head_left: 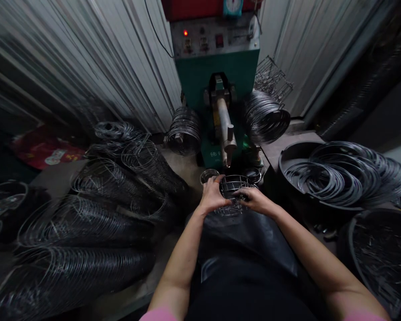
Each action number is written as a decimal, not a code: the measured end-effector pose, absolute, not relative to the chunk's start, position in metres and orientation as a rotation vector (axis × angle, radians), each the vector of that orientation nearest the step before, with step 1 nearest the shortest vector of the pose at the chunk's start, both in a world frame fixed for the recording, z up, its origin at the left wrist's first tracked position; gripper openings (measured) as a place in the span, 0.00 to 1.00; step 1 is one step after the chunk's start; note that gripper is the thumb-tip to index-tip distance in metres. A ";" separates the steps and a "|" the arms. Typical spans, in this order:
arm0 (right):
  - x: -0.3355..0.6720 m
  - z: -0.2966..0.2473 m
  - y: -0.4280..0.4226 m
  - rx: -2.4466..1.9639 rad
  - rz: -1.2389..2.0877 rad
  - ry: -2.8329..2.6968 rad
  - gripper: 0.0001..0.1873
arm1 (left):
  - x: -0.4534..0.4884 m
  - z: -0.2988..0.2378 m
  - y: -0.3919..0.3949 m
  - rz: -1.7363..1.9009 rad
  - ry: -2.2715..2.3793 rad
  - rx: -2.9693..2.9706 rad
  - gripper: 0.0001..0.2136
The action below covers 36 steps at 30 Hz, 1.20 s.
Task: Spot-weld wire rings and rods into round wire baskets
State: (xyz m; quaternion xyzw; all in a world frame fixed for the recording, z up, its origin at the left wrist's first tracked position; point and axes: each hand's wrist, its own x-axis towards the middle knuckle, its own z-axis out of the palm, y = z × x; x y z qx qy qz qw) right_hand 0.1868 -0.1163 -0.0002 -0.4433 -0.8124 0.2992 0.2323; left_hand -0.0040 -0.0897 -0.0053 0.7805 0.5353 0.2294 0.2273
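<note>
A round wire basket [235, 182] of thin metal rods is between my two hands, just above my lap. My left hand [214, 195] curls around its left side, thumb stretched toward the middle. On the right side, the fingers of my right hand [252, 198] are bent over the wires. Their tips look dark, and I cannot make out whether they also pinch a small piece. Right above the basket sits the welding machine's electrode tip [227, 160], at the end of a pale metal arm [224, 118].
The green spot-welding machine [194, 73] has a lit red lamp [186, 33]. Wire ring bundles [183, 129] hang on its left and more rings [265, 117] on its right. Stacked wire baskets [100, 218] fill the left floor. A black tub [282, 162] of rings and a bin [350, 236] stand right.
</note>
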 end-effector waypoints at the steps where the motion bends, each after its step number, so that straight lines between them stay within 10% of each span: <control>1: 0.186 -0.002 -0.116 -1.214 0.811 -2.224 0.13 | -0.004 -0.006 -0.089 0.636 1.472 2.146 0.44; 36: 0.183 -0.011 -0.054 -1.130 0.583 -2.169 0.08 | -0.006 -0.011 -0.029 0.724 1.514 2.037 0.45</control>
